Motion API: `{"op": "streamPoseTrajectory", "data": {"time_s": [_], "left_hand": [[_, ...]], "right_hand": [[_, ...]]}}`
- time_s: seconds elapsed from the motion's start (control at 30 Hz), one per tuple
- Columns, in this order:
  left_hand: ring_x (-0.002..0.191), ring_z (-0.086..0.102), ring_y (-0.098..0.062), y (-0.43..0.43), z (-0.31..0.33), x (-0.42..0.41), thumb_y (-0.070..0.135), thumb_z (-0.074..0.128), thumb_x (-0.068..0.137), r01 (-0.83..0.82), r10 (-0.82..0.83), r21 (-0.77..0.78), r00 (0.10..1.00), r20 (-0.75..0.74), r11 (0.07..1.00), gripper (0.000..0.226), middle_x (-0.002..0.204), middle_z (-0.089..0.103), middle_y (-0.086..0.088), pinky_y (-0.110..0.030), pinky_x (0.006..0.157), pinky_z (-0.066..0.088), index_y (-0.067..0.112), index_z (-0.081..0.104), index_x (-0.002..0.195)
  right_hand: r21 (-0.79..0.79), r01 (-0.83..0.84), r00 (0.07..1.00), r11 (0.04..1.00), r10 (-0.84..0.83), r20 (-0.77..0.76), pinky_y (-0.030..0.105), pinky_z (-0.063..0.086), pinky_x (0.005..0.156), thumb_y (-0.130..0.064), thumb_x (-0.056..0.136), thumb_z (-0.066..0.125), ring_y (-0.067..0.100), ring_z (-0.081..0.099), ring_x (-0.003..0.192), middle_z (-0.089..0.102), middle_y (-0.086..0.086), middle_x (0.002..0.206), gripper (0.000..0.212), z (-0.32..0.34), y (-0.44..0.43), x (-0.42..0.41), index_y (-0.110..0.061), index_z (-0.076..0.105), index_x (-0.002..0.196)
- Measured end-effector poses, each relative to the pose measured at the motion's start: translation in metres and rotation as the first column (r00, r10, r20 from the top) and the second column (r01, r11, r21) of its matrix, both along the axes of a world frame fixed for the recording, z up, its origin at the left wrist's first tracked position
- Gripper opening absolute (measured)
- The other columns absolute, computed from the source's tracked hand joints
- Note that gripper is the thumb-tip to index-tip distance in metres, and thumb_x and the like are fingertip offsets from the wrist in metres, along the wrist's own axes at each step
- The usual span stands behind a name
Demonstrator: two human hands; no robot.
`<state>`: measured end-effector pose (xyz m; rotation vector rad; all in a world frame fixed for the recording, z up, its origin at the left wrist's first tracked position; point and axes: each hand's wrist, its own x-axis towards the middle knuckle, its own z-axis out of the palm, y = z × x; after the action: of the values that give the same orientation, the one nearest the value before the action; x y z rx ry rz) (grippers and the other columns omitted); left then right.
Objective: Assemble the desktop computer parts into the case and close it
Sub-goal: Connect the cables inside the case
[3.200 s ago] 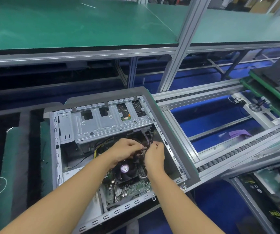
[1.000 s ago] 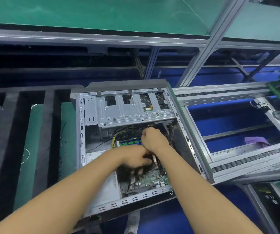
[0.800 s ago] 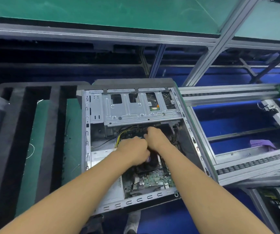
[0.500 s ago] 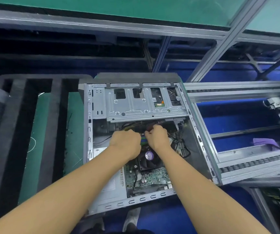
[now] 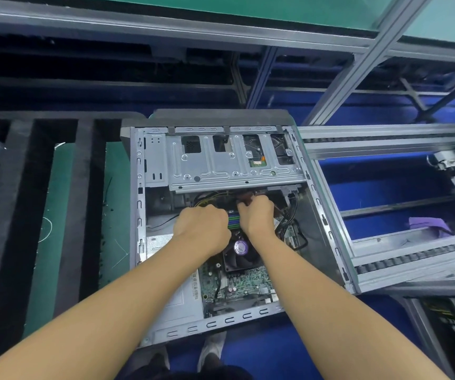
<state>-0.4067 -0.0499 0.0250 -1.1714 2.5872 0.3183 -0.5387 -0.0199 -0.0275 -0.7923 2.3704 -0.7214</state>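
Showing: an open desktop case (image 5: 138, 242) lying on its side at the right edge of a foam-slotted pallet (image 5: 84, 187), next to the conveyor rails (image 5: 385, 144).
Fitted parts: the motherboard (image 5: 242, 283) and CPU fan (image 5: 241, 253) sit in the near half. The drive cage (image 5: 221, 165) spans the far half, and a hard drive (image 5: 256, 154) shows through one of its cut-outs.
Left hand (image 5: 201, 229): knuckles up and fingers curled down, just left of the memory slots (image 5: 234, 223). Whether it holds anything is hidden.
Right hand (image 5: 256, 215): touching the left hand, with its fingertips curled at the near edge of the drive cage. It appears to pinch a reddish cable (image 5: 244, 200).
Loose wiring: black cables (image 5: 295, 231) loop along the right-hand side of the motherboard.
Step in hand: probably cabling, that is, routing or plugging a lead between the drive cage and the motherboard.
Progress: the main parts are mounted, and no side panel is on the case.
Next move: probably lining the connector up with its socket and pressing it straight in. The slack should be kept away from the fan blades.
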Motion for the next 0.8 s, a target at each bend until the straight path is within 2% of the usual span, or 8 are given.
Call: {"op": "streamPoseTrajectory", "data": {"time_s": [0.17, 0.27, 0.33, 0.37, 0.43, 0.5, 0.67, 0.8], "left_hand": [[0.056, 0.048, -0.020, -0.002, 0.003, 0.000, 0.027, 0.044, 0.092, -0.034, 0.035, 0.079, 0.999, -0.012, 0.996, 0.026, 0.070, 0.052, 0.000, -0.029, 0.049, 0.033, 0.017, 0.046, 0.068], [0.089, 0.063, -0.026, -0.018, 0.006, -0.004, 0.028, 0.046, 0.092, -0.166, 0.221, 0.380, 0.969, -0.106, 0.910, 0.023, 0.103, 0.064, -0.005, -0.038, 0.075, 0.053, 0.015, 0.062, 0.104], [0.109, 0.060, -0.028, -0.029, 0.009, -0.011, 0.020, 0.043, 0.096, -0.223, 0.316, 0.549, 0.945, -0.080, 0.806, 0.036, 0.124, 0.062, -0.011, -0.039, 0.093, 0.051, 0.008, 0.058, 0.127], [0.111, 0.059, -0.029, -0.034, 0.009, -0.014, 0.016, 0.042, 0.098, -0.231, 0.324, 0.603, 0.945, -0.049, 0.764, 0.038, 0.130, 0.060, -0.013, -0.037, 0.094, 0.050, 0.005, 0.055, 0.132], [0.093, 0.060, -0.029, -0.045, 0.005, -0.018, 0.010, 0.041, 0.100, -0.234, 0.326, 0.686, 0.945, -0.005, 0.689, 0.036, 0.122, 0.064, -0.017, -0.035, 0.075, 0.052, -0.001, 0.054, 0.132], [0.080, 0.057, -0.027, -0.053, -0.002, -0.025, 0.010, 0.044, 0.101, -0.234, 0.302, 0.709, 0.953, 0.031, 0.665, 0.030, 0.111, 0.068, -0.019, -0.034, 0.062, 0.046, -0.006, 0.057, 0.122], [0.085, 0.054, -0.027, -0.046, -0.013, -0.043, 0.012, 0.039, 0.101, -0.215, 0.206, 0.571, 0.975, 0.081, 0.792, 0.031, 0.112, 0.065, -0.020, -0.031, 0.070, 0.042, -0.006, 0.059, 0.118], [0.087, 0.055, -0.029, -0.041, -0.022, -0.043, 0.016, 0.037, 0.101, -0.172, 0.126, 0.557, 0.985, 0.121, 0.812, 0.031, 0.100, 0.057, -0.014, -0.031, 0.071, 0.039, -0.003, 0.057, 0.114]], "right_hand": [[0.052, -0.055, 0.999, 0.997, 0.055, 0.004, 0.031, 0.046, 0.064, -0.011, 0.099, 0.062, 0.027, 0.057, 0.069, 0.063, 0.016, 0.080, 0.025, 0.001, -0.002, -0.003, 0.002, 0.062, 0.079], [0.089, -0.084, 0.996, 0.992, 0.085, 0.000, 0.027, 0.040, 0.062, -0.011, 0.099, 0.062, 0.026, 0.054, 0.070, 0.058, 0.014, 0.078, 0.023, 0.003, -0.003, -0.006, 0.003, 0.061, 0.082], [0.074, -0.063, 0.998, 0.995, 0.064, -0.007, 0.027, 0.040, 0.063, -0.011, 0.099, 0.062, 0.027, 0.054, 0.072, 0.058, 0.013, 0.079, 0.021, 0.003, -0.002, -0.005, 0.002, 0.062, 0.082], [0.066, -0.048, 0.999, 0.997, 0.049, -0.003, 0.027, 0.041, 0.065, -0.011, 0.099, 0.062, 0.027, 0.055, 0.074, 0.060, 0.014, 0.081, 0.020, 0.003, -0.002, -0.004, 0.004, 0.065, 0.086], [0.065, -0.023, 1.000, 0.998, 0.023, -0.005, 0.028, 0.042, 0.068, -0.013, 0.099, 0.062, 0.027, 0.056, 0.076, 0.065, 0.018, 0.088, 0.023, 0.002, -0.003, -0.002, 0.008, 0.069, 0.094], [0.068, -0.002, 1.000, 0.998, 0.003, -0.016, 0.029, 0.042, 0.068, -0.014, 0.100, 0.062, 0.028, 0.058, 0.076, 0.070, 0.022, 0.093, 0.025, 0.002, -0.002, 0.000, 0.009, 0.070, 0.096], [0.022, 0.042, 0.999, 0.999, -0.042, 0.005, 0.030, 0.044, 0.066, -0.010, 0.096, 0.065, 0.033, 0.066, 0.082, 0.062, 0.013, 0.079, 0.017, 0.002, -0.002, 0.001, -0.002, 0.065, 0.081], [0.059, 0.037, 0.999, 0.998, -0.036, -0.023, 0.031, 0.042, 0.064, -0.016, 0.095, 0.066, 0.031, 0.061, 0.073, 0.057, 0.008, 0.077, 0.018, 0.003, -0.002, 0.003, -0.007, 0.063, 0.079]]}}
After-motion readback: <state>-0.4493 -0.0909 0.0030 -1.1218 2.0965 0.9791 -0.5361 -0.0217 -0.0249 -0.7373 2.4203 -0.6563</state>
